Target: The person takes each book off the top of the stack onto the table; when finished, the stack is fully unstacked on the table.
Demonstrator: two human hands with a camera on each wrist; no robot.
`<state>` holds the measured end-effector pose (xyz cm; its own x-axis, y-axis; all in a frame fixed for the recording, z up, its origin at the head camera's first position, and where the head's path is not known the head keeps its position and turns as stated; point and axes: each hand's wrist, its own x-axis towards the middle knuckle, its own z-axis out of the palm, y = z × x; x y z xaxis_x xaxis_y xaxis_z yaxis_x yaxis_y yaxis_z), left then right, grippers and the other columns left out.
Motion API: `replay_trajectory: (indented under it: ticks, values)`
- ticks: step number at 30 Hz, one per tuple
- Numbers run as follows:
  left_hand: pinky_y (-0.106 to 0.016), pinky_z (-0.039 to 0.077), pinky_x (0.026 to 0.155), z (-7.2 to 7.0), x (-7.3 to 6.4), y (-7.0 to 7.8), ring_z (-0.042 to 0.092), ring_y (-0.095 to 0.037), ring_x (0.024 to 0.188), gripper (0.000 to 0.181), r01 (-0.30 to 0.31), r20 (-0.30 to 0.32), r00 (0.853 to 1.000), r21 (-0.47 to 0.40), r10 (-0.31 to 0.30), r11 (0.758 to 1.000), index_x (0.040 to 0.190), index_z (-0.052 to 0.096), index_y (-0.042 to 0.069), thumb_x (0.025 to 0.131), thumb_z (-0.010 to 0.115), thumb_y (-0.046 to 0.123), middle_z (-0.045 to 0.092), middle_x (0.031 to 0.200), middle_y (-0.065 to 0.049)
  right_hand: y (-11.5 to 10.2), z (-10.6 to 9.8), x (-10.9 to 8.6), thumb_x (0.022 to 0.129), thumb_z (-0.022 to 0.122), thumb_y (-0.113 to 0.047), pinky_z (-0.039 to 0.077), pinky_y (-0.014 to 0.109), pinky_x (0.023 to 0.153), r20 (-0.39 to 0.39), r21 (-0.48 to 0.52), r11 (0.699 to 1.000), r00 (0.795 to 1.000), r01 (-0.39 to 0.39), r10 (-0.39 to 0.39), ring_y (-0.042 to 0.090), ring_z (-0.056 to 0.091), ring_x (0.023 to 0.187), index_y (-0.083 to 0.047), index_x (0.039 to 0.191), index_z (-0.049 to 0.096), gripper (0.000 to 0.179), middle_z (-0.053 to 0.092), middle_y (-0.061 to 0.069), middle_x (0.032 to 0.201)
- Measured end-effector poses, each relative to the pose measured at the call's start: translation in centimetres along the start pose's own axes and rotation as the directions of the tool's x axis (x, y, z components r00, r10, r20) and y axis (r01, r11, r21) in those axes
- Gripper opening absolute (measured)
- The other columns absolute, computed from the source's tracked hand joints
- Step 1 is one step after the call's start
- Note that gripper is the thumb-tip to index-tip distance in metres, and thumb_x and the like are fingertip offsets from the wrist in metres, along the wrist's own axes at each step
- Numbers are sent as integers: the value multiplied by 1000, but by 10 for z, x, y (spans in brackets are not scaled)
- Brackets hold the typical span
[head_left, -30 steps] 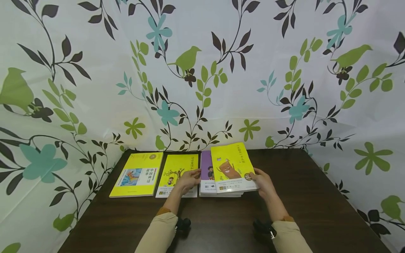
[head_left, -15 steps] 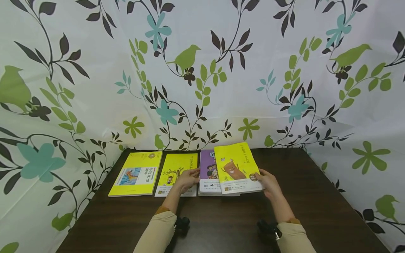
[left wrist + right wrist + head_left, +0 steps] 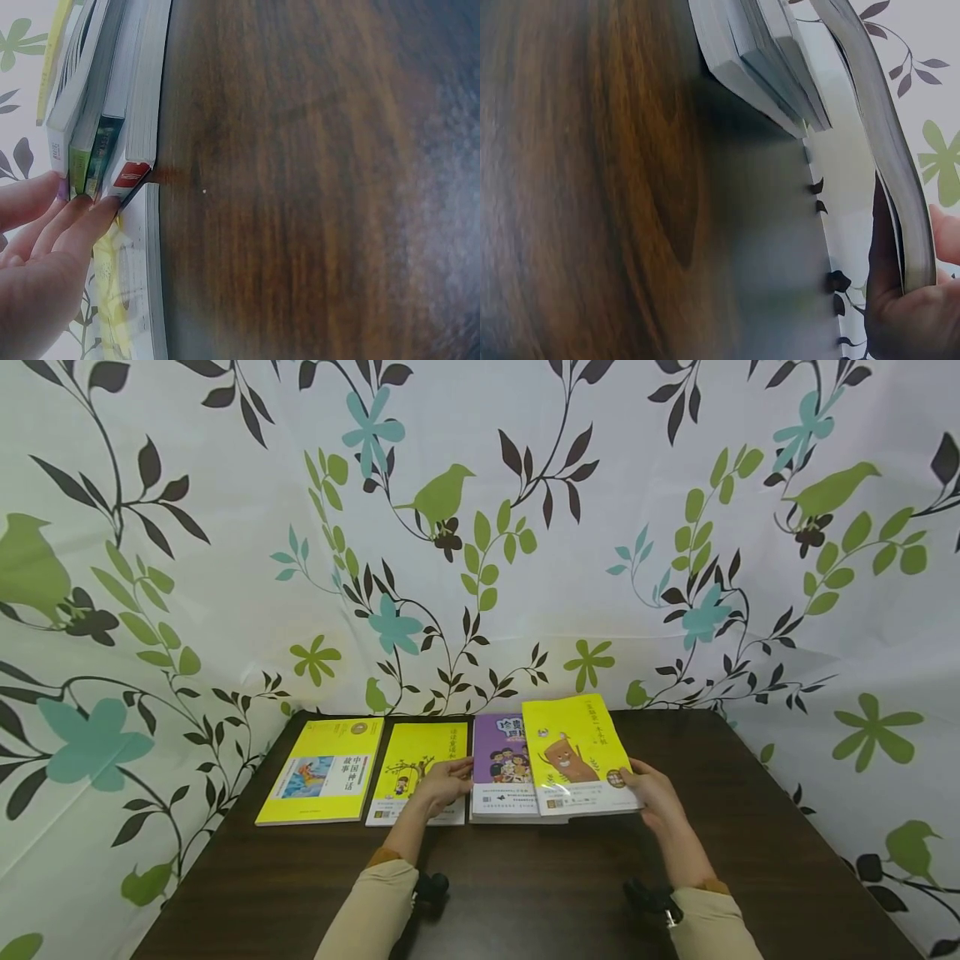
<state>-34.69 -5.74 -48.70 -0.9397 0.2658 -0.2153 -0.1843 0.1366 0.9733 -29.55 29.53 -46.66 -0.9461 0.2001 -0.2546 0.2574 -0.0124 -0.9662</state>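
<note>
My right hand (image 3: 662, 797) pinches the lower right corner of a yellow book (image 3: 576, 747) with a smiling brown cartoon on its cover. The right wrist view shows the book's page edge (image 3: 891, 131) raised well above the others, thumb on one face and fingers behind. Partly covered by it in the head view lies a purple book (image 3: 498, 768), top of a stack. My left hand (image 3: 444, 789) rests straight fingertips against the spines (image 3: 82, 169) of that stack, thumb at the top book's edge. Several books of different thickness show there.
Left of the stack lies a yellow book with a tree and swing (image 3: 405, 768), partly under my left wrist. Farther left is another yellow book (image 3: 330, 739) with a blue picture. The dark wooden table (image 3: 517, 893) meets a leaf-patterned curtain (image 3: 480, 610) at the back.
My right hand has moved the yellow cartoon book rightward, uncovering more of the purple book's cover. The left hand stays at the stack's left side.
</note>
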Motion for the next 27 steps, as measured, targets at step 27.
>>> replay_trajectory:
  ticks: [27]
  values:
    - [-42,47,104,1,0,4,45,-35,136,58,40,-23,999,0,-40,999,146,42,0,91,58,-8,42,150,-21,5,-33,1,102,51,-18,56,23,67,-21,17,1000,1000,-12,12,7,63,77,0,155,18,65,58,3,103]
